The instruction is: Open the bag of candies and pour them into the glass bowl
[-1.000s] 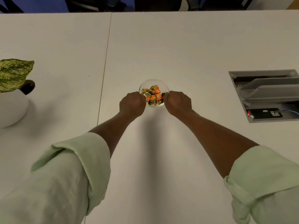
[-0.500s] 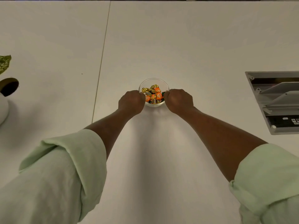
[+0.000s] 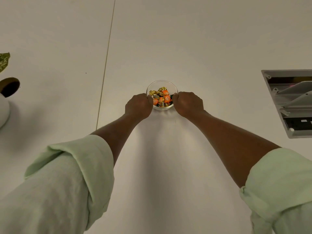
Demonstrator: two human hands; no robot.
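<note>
A small glass bowl [image 3: 162, 83] stands on the white table, holding several wrapped candies [image 3: 161, 98] in gold, orange and green. My left hand [image 3: 138, 106] grips the bowl's left side with curled fingers. My right hand [image 3: 188, 103] grips its right side the same way. No candy bag is in view.
A white plant pot [image 3: 4, 107] with a speckled leaf [image 3: 4, 60] sits at the left edge. An open grey cable hatch [image 3: 292, 102] is sunk into the table at the right. A seam [image 3: 106, 65] between table panels runs left of the bowl.
The view has tilted down and shifted, so the far table edge has left the frame. Both hands stay clasped on the bowl, which has not visibly moved.
</note>
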